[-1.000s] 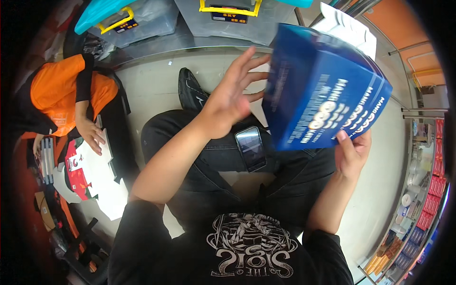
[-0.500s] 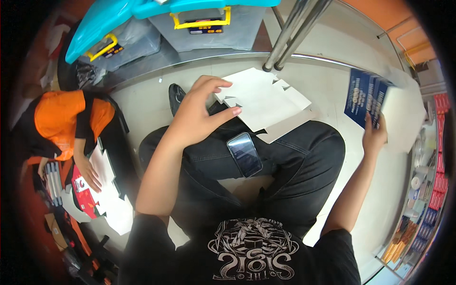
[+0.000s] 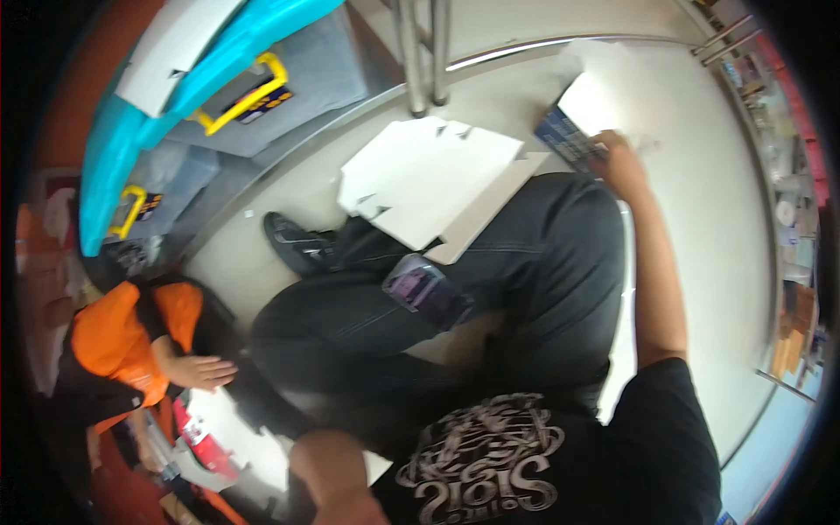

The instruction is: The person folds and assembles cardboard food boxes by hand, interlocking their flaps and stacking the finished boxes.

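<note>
My right hand (image 3: 621,162) is at the upper right, beyond my knee, its fingers closed on dark blue printed card sheets (image 3: 560,133) with a white side showing. A pale blur surrounds their upper end. At the lower edge, my left hand (image 3: 325,459) is smeared and partly cut off, so its fingers cannot be made out. White die-cut card sheets (image 3: 429,179) with notched edges lie flat beyond my crossed legs, touched by neither hand. A phone (image 3: 426,293) rests on my dark trousers, its screen up.
At the left sits a co-worker in an orange and black top (image 3: 114,337), one hand held over white and red card. Grey bins with turquoise lids (image 3: 140,140) stand at the upper left. Metal legs (image 3: 420,61) rise behind the card, and stocked shelves (image 3: 792,219) line the right.
My left hand has left the white card and drawn back to the lower edge. The right hand has carried the blue sheets inward and farther away. The whole view has turned.
</note>
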A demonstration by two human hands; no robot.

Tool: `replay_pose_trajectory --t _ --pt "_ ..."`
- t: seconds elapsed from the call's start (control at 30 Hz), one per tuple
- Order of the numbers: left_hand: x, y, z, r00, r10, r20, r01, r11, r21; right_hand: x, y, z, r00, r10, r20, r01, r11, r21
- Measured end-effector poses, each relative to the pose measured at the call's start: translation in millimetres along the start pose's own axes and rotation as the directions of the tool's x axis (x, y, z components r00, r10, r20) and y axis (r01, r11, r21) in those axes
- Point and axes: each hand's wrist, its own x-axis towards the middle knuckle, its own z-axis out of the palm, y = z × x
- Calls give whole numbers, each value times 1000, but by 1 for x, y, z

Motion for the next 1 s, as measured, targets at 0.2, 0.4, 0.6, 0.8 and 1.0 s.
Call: replay_pose_trajectory --t 0.2,0.4,0.6,0.8,1.0 --pt "-4 11 2 993 18 114 -57 933 355 -29 -148 -94 981 -121 -154 175 895 409" --pt "-26 19 -17 974 73 215 -58 996 -73 -42 -197 -71 778 -625 65 570 745 347" --pt "-9 16 -2 998 57 30 -63 972 226 -7 -209 -59 665 -716 213 617 687 383" --pt "-57 62 -97 851 -433 296 193 783 591 28 -226 -48 598 -764 243 512 597 618" --pt "-132 -66 -128 133 -950 -284 875 -22 484 43 -221 -49 617 -694 371 70 518 853"
